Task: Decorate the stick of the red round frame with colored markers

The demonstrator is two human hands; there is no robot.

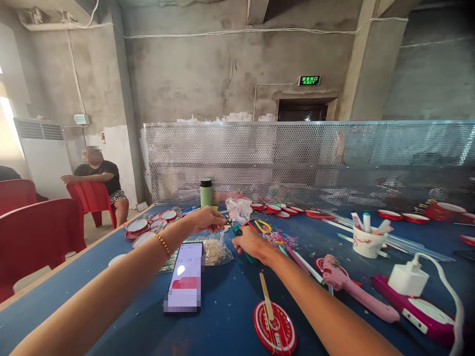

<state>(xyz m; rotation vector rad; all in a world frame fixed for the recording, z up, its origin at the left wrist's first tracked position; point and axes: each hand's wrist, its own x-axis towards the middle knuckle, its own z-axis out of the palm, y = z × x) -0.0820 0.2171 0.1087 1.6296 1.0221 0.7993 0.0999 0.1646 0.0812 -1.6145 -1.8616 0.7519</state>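
My right hand (249,242) is closed around pliers (236,229) with dark teal handles, over the middle of the table. Their jaws point left, toward my left hand (208,219), whose fingers are pinched at the jaw tips. Whatever small piece lies between those fingers is too small to make out. Behind the jaws sits a crumpled clear plastic bag (239,210). Below my left hand is a clear packet of wooden sticks (215,251). A red round lid-like disc (280,332), with a flat wooden stick (266,291) across it, lies in front of me.
A phone (185,277) showing a timer lies left of centre. A green bottle (206,193) stands behind. At right are a pink glue gun (356,291), a cup of markers (367,242) and a purple power strip (419,309). A perforated metal screen (230,153) borders the table; a person sits left.
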